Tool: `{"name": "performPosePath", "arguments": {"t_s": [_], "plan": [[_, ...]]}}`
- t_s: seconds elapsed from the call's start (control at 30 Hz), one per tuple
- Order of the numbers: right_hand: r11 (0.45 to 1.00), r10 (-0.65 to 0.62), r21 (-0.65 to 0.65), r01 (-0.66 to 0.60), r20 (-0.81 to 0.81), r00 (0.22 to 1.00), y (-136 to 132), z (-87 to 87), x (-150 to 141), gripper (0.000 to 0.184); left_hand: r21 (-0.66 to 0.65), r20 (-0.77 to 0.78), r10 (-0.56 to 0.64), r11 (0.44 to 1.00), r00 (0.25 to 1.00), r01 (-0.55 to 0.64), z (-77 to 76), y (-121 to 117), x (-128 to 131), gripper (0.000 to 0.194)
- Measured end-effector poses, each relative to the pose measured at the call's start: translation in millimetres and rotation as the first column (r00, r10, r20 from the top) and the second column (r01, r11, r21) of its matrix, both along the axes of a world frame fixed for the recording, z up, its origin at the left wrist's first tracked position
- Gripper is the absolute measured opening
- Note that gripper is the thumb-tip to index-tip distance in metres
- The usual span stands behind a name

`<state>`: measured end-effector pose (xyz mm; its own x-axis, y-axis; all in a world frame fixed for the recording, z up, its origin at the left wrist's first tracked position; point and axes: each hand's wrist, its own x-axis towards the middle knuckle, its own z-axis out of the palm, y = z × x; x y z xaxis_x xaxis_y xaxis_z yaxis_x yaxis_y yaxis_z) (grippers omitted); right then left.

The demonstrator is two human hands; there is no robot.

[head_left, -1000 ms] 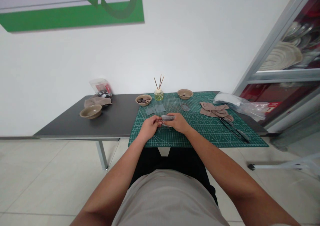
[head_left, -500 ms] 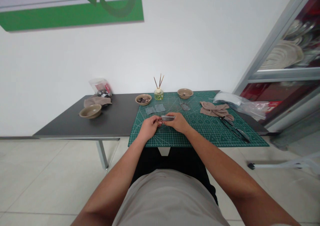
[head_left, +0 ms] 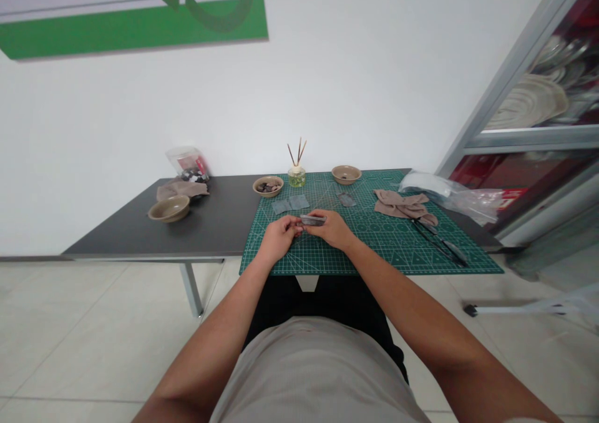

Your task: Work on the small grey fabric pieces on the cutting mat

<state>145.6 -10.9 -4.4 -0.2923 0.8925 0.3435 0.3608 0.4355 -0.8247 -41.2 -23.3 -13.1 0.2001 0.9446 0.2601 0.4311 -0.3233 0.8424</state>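
Over the near part of the green cutting mat, my right hand is closed around a small grey flat packet, possibly a stack of clear bags. My left hand is beside it, fingertips pinched at the packet's left end; whether they grip it or some small piece is too small to make out. Just beyond the hands lie small clear plastic bags on the mat. Another clear bag with something dark rests farther right.
A bowl of stones, a reed diffuser and another bowl stand along the back. To the right are a brown cloth, eyeglasses and a plastic bag. At left stand a bowl and a clear container.
Both hands stay in nearly the same place. The grey packet in my right hand has tilted slightly; nothing else on the table has moved.
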Motion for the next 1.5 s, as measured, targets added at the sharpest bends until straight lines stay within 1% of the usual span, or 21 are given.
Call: {"name": "performPosePath", "arguments": {"t_s": [0.13,0.2,0.27,0.37,0.5,0.6,0.67,0.73,0.83,0.93,1.03,1.23,1.3,1.37,1.43,1.5], "plan": [[1.0,-0.014,0.016,0.013,0.028,1.0,0.0,-0.4,0.4,0.021,-0.013,-0.016,-0.001,1.0,1.0,0.0,1.6,-0.5,0.4,0.019],[1.0,-0.019,0.021,0.019,0.025,1.0,-0.3,-0.4,0.6,0.021,-0.021,0.008,-0.014,1.0,1.0,0.014,3.7,-1.4,0.7,0.02],[1.0,0.002,0.024,-0.002,0.02,1.0,-0.8,0.0,0.9,0.02,-0.029,0.036,-0.024,0.999,0.999,0.025,4.9,-1.8,0.9,0.02],[1.0,0.016,0.023,-0.017,0.021,1.0,-1.2,0.4,1.5,0.018,-0.039,0.05,-0.026,0.999,0.998,0.028,3.5,-0.9,1.3,0.018],[0.998,-0.051,0.036,0.051,-0.019,0.999,-0.2,0.2,1.8,0.019,-0.037,0.111,-0.005,0.999,0.994,0.009,-1.3,2.3,1.6,0.021],[0.996,-0.085,-0.022,0.083,-0.104,0.991,1.3,-0.4,1.0,0.023,-0.05,0.176,0.049,0.998,0.983,-0.041,-2.1,3.9,0.4,0.026],[0.994,-0.069,-0.089,0.055,-0.156,0.985,1.9,-0.8,0.2,0.024,-0.074,0.212,0.068,0.996,0.975,-0.054,-0.6,3.7,-0.6,0.028],[0.991,-0.05,-0.133,0.026,-0.182,0.982,1.7,-0.5,-0.3,0.024,-0.088,0.227,0.068,0.995,0.971,-0.05,1.7,2.4,-0.9,0.029],[0.989,-0.041,-0.149,0.012,-0.191,0.981,0.1,1.4,-0.6,0.023,-0.074,0.221,0.037,0.997,0.974,-0.021,3.6,0.1,0.3,0.031],[0.992,-0.022,-0.129,-0.001,-0.179,0.984,-0.8,2.8,-0.2,0.023,-0.04,0.234,-0.005,0.999,0.972,0.015,2.5,-0.6,1.9,0.026],[0.995,-0.005,-0.1,-0.009,-0.14,0.99,0.2,2.4,0.6,0.021,-0.031,0.245,-0.006,0.999,0.969,0.014,0.0,0.3,2.1,0.021],[0.999,-0.024,-0.024,0.023,-0.05,0.998,1.5,2.5,2.1,0.019,0.017,0.163,0.005,1.0,0.987,-0.008,2.3,0.4,0.0,0.018],[1.0,-0.011,-0.019,0.01,-0.034,0.999,1.1,2.7,2.3,0.019,0.01,0.152,0.018,1.0,0.988,-0.019,4.0,-0.3,-0.2,0.016],[1.0,0.012,-0.025,-0.013,-0.021,1.0,1.0,2.1,2.4,0.02,-0.025,0.15,0.051,0.999,0.987,-0.047,4.5,-0.6,0.1,0.015],[0.999,0.029,-0.029,-0.029,-0.01,1.0,1.7,0.7,2.4,0.02,-0.059,0.146,0.084,0.995,0.986,-0.076,3.9,-0.4,0.5,0.018],[0.999,0.036,-0.031,-0.036,-0.009,0.999,2.9,-1.1,2.5,0.019,-0.074,0.151,0.09,0.994,0.985,-0.08,2.9,0.1,0.7,0.023]]}}
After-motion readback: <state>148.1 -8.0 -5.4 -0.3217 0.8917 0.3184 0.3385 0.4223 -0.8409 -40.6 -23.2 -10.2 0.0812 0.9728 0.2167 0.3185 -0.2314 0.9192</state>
